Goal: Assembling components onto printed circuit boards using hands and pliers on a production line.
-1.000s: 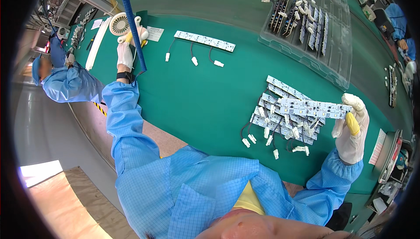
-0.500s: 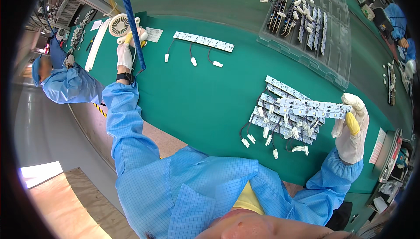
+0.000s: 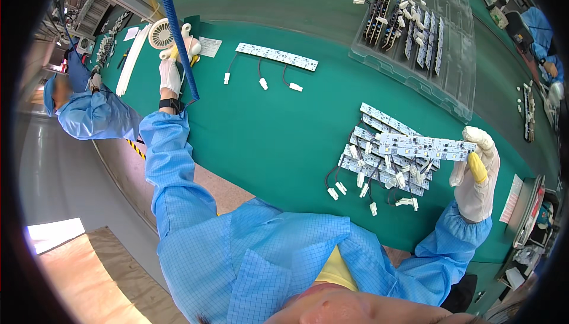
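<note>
R hand (image 3: 477, 173) pinching LED strip (image 3: 424, 145) above strip pile (image 3: 379, 164); L hand (image 3: 170, 72) gripping white tool (image 3: 191, 45).

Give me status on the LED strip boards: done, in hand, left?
Looks done: one strip board lies alone mid-mat, three leads out. In hand: right hand holds a strip board over the pile; left hand reaches the white tool by the blue hose. Left: the pile of boards and, apparently, the clear tray of parts.
</note>
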`<state>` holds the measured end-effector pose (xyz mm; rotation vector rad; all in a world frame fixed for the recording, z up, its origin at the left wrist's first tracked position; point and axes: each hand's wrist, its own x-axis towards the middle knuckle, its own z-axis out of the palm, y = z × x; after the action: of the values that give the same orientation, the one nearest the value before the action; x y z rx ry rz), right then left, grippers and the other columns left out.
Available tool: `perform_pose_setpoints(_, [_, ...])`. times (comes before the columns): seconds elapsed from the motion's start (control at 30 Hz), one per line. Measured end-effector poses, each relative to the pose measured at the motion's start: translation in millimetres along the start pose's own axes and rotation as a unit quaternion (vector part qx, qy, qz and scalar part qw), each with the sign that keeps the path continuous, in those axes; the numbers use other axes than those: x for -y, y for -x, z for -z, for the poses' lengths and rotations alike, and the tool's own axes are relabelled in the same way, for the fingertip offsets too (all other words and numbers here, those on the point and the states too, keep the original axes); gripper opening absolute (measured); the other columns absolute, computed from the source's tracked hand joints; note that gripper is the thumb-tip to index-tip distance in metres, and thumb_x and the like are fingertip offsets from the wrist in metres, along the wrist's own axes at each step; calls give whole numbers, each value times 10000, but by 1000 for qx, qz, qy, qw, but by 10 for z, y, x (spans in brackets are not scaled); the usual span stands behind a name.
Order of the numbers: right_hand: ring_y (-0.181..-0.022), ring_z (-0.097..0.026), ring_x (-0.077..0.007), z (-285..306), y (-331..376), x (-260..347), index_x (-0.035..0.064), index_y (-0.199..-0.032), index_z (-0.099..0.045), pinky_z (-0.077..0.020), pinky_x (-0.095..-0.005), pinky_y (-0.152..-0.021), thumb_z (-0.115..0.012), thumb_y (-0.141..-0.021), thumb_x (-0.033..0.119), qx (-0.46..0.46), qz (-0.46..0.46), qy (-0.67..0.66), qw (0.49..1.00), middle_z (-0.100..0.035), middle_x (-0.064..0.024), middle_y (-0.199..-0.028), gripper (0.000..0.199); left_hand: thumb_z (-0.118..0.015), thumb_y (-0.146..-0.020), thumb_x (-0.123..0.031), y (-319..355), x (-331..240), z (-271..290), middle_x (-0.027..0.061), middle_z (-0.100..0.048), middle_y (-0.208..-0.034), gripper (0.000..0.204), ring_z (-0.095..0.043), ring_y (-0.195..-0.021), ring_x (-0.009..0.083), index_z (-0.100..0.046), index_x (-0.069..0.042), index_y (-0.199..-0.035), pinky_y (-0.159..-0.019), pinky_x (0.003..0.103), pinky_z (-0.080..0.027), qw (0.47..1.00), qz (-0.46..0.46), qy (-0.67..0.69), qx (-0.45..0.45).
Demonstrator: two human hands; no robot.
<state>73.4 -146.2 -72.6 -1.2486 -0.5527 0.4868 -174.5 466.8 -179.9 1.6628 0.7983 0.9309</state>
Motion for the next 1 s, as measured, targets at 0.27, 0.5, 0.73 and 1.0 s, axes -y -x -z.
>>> perform_pose_setpoints(0.27, [-468, -529, -82, 11, 3, 14, -78, -1177, -509, -407, -192, -436, -669, -853, 204, -11, 9, 16, 1000, -623, -61, -701, 459, -337, -1007, -282, 224, -377, -289, 113, -599, -1180, 438, -594, -1081, 190, -475, 20, -1292, -984, 296, -468, 978, -67, -194, 42])
perform_pose_setpoints(0.5, [-483, -515, -64, -19, 47, 57, -61, -1204, -497, -373, -171, -444, -676, -844, 316, -9, 1, 38, 999, -596, -32, -698, 551, -375, -1001, -313, 21, -98, -23, 121, -548, -1254, 471, -546, -1148, 195, -413, 23, -1329, -1005, 304, -444, 999, 7, 43, 24])
perform_pose_setpoints(0.73, [-491, -488, -44, -2, 62, 85, -44, -1229, -490, -331, -153, -451, -658, -852, 428, -12, 6, 76, 997, -562, -3, -668, 627, -444, -937, -256, 104, -235, 228, 138, -469, -1364, 531, -473, -1221, 265, -344, -37, -1410, -1004, 361, -368, 895, -194, -329, -232])
perform_pose_setpoints(1.0, [-487, -501, -58, -50, 58, 75, -48, -1230, -487, -368, -167, -446, -650, -875, 363, -4, 0, 54, 999, -568, -12, -668, 567, -687, -780, -53, 1261, -1359, -1353, 120, -572, -1249, 494, -533, -1170, 237, -548, -56, -1254, -989, 358, -407, 908, -309, -272, 75])
